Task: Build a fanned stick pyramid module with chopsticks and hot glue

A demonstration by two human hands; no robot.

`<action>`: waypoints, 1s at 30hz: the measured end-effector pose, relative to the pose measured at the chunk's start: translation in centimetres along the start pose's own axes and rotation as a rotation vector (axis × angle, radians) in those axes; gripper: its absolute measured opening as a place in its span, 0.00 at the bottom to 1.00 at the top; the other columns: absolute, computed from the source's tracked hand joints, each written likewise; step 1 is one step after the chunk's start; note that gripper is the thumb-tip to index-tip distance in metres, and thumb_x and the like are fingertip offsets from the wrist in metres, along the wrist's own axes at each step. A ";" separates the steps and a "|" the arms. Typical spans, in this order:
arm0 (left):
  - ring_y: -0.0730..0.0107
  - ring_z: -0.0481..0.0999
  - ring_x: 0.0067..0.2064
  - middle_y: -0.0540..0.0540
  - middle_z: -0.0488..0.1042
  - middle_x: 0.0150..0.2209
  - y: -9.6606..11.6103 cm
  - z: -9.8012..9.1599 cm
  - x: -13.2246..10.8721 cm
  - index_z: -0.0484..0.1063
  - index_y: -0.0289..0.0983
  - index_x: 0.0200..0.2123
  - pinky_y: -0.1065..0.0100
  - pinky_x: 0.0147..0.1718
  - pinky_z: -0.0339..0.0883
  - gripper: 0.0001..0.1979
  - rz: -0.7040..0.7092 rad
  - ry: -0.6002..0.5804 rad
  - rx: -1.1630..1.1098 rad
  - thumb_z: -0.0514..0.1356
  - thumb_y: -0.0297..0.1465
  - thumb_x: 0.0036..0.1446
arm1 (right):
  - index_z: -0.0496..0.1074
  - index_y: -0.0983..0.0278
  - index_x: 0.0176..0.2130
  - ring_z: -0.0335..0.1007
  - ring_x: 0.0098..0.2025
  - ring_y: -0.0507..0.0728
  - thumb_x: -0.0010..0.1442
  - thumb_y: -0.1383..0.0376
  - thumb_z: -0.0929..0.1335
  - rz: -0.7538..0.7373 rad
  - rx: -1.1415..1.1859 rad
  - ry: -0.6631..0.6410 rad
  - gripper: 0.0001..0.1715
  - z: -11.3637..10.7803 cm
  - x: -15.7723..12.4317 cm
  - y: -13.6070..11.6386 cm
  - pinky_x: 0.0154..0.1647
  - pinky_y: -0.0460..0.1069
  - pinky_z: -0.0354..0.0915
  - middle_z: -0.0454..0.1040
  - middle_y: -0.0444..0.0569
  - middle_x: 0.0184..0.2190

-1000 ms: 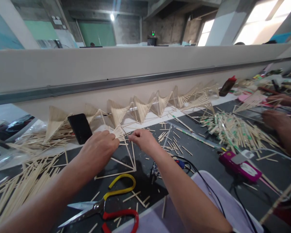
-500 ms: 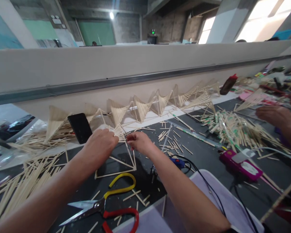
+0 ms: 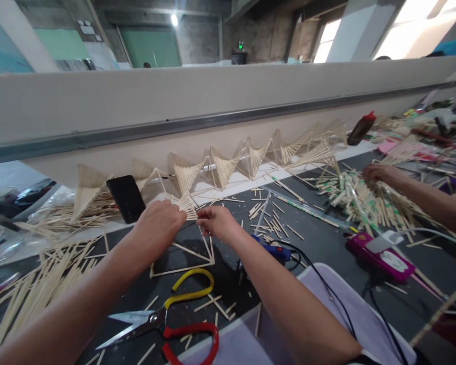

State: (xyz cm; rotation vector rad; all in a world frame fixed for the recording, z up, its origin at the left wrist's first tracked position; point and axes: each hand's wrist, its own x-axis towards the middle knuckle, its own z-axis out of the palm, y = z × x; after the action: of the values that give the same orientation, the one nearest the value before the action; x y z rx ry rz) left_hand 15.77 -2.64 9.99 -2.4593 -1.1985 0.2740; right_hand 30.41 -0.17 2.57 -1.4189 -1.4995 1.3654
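Note:
Close together over the black tabletop, both of my hands work at a frame of thin wooden sticks (image 3: 182, 269) with a fan of sticks (image 3: 187, 204) at its top. My left hand (image 3: 160, 222) is closed at the fan's left side, its fingertips mostly hidden behind the knuckles. My right hand (image 3: 217, 223) pinches at the fan's right edge; whether a separate stick is between its fingers cannot be made out. Scissors (image 3: 157, 320) with one yellow and one red handle lie spread in front of the frame. A blue glue gun (image 3: 275, 250) is partly covered by my right forearm.
Twisted stick models (image 3: 224, 170) line the low partition (image 3: 213, 91). A black phone (image 3: 126, 198) leans at left, near loose sticks (image 3: 49, 289). At right are a stick pile (image 3: 365, 203), a magenta power strip (image 3: 380, 257), cables and a co-worker's hand (image 3: 380, 173). A red-capped bottle (image 3: 361, 129) stands behind.
My hands stay nearly in place at the fan, the right one shifting very slightly. The co-worker's hand has moved left over the stick pile.

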 end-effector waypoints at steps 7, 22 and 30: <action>0.58 0.74 0.33 0.39 0.75 0.27 0.0 0.4 0.2 0.73 0.34 0.26 0.63 0.31 0.60 0.08 -0.032 0.005 -0.027 0.55 0.20 0.50 | 0.73 0.67 0.39 0.64 0.17 0.47 0.52 0.72 0.67 -0.016 0.003 0.030 0.12 0.2 0.2 0.2 0.18 0.41 0.60 0.70 0.41 0.21; 0.56 0.75 0.33 0.39 0.76 0.27 -0.4 0.7 0.6 0.73 0.33 0.28 0.64 0.29 0.62 0.09 -0.007 -0.037 0.021 0.53 0.20 0.50 | 0.74 0.64 0.33 0.66 0.17 0.48 0.53 0.68 0.66 -0.128 -0.141 0.104 0.06 0.8 0.5 0.7 0.20 0.40 0.59 0.67 0.39 0.15; 0.61 0.74 0.38 0.41 0.77 0.32 -3.0 1.0 -1.3 0.75 0.36 0.31 0.66 0.36 0.63 0.10 -0.158 0.103 -0.261 0.53 0.27 0.54 | 0.72 0.62 0.30 0.67 0.19 0.49 0.57 0.65 0.63 -0.382 -0.313 0.135 0.09 0.9 0.5 1.8 0.24 0.41 0.58 0.66 0.40 0.15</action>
State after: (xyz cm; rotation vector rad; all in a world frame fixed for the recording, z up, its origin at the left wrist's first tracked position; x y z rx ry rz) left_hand 12.51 -1.71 10.40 -2.5377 -1.4532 -0.0569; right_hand 29.98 -0.15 0.55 -1.2865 -1.8356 0.8154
